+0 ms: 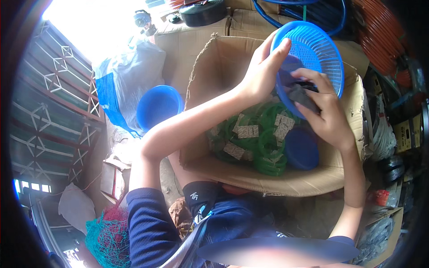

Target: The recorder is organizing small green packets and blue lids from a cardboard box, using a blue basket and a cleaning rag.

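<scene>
My left hand [268, 67] grips the rim of a blue plastic basket [326, 50] with slotted walls and holds it tilted above a large cardboard box [214, 67]. Inside the basket, the fingers of my right hand [325, 104] are closed on a dark grey piece [303, 97]; its exact kind cannot be made out. Below, in the box, lie several stacks of green rings [268, 144] with printed paper labels [248, 131]. Beside them rests a blue round container [301, 147], partly hidden by my right hand and the basket.
Left of the box stands another blue basket [159, 105], near a large translucent plastic sack [140, 63]. Coiled orange tubing [382, 40] hangs at the upper right. A black roll [202, 13] sits on closed cartons [191, 40]. Teal netting [107, 241] lies at the lower left.
</scene>
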A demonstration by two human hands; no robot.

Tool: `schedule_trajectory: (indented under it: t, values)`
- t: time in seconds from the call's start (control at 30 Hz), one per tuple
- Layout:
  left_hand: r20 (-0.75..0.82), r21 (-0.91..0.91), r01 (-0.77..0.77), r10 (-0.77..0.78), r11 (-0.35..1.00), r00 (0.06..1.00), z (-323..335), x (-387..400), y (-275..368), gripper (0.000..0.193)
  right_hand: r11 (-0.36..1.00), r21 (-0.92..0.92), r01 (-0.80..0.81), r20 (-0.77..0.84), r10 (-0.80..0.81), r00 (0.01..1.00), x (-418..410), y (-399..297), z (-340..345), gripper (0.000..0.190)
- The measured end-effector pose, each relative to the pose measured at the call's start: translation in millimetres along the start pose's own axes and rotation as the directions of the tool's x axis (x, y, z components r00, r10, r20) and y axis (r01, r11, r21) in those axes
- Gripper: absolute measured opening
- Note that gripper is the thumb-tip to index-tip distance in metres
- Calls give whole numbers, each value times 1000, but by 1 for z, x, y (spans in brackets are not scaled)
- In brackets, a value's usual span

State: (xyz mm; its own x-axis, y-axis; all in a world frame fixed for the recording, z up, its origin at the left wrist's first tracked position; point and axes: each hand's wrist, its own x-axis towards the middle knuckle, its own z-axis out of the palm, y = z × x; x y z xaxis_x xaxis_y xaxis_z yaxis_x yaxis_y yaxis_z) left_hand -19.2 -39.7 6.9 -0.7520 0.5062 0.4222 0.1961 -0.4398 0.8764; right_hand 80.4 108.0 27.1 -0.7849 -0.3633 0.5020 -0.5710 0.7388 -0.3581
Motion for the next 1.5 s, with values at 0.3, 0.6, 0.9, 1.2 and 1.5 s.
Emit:
schedule_trajectory:
  t: [0.3, 0.6, 0.9, 1.2, 1.5]
  values:
    - [8, -41, 14, -13, 999, 1000, 2, -1, -12, 46, 945, -319, -77, -35, 69, 997, -8, 33, -18, 46]
    - [314, -94, 218, -179, 971, 932, 21, -20, -26, 51, 969, -188, -158, -392, 73, 917, -7, 51, 3, 21]
    - [91, -10, -58, 59, 998, 994, 6, -5, -9, 48, 987, 135, -91, 49, 85, 995, 5, 18, -1, 19]
    - [169, -97, 7, 9, 995, 986, 17, -4, -18, 45, 895, -399, -197, -358, 45, 932, 2, 49, -15, 11]
    - [60, -5, -51, 51, 999, 997, 10, -7, -11, 44, 968, 194, -160, 157, 130, 979, 3, 23, -6, 13]
